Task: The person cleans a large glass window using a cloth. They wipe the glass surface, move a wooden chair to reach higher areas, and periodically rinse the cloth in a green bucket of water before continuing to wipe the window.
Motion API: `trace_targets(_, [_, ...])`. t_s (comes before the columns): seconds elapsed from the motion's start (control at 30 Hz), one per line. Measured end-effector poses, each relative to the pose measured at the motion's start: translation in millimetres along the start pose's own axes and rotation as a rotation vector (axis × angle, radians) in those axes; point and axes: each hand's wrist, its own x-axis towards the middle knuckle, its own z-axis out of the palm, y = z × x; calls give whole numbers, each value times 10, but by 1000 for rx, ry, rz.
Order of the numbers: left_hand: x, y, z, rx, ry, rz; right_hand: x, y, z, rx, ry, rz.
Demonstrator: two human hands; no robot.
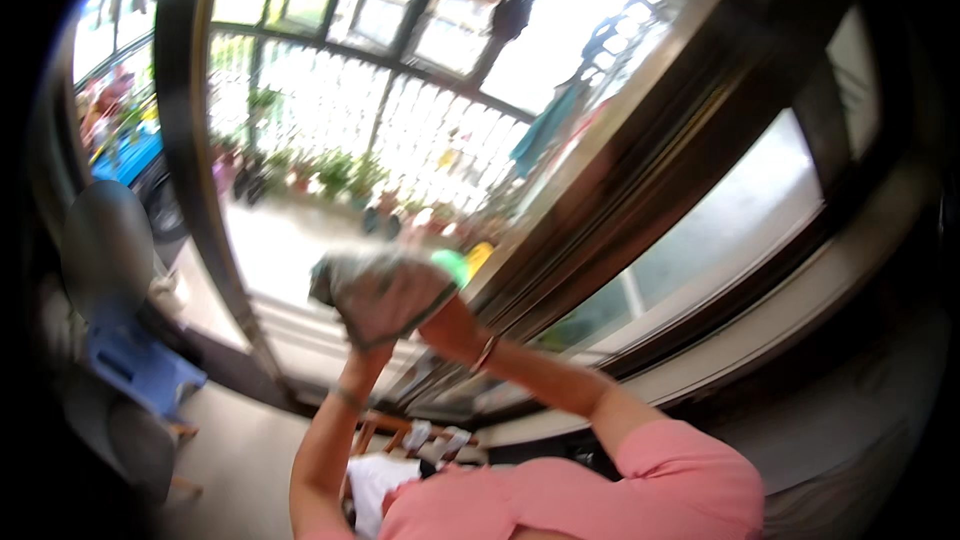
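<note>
A greyish-pink cloth (385,292) with a darker edge is raised in front of me, bunched and smeared by motion. My left hand (372,348) reaches up to its lower edge and grips it. From the right, my right hand (447,325) has hold of the cloth's right side, its wrist circled by a bracelet (484,353). The folds hide most of the fingers of both hands. Beyond the cloth lies the opening of a sliding door with a dark brown frame (640,180).
Left of me stands a dark door post (195,140), with a blue plastic stool (145,365) near it. Past the doorway, potted plants (340,172) line a balcony railing. Hung laundry (545,130) is at the upper right. A frosted glass pane (720,210) fills the right side.
</note>
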Motion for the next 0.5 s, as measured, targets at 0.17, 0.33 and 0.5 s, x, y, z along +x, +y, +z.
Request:
trace_targets(0.17, [151,161,-30,-382,18,-17,-248,96,1,-88,-16,15])
trace_targets(0.33, [729,-95,-214,-763,84,-73,428,77,-646,-35,231,41])
trace_targets(0.5, [2229,-545,-464,-441,478,21,1600,132,-1615,-326,597,-108])
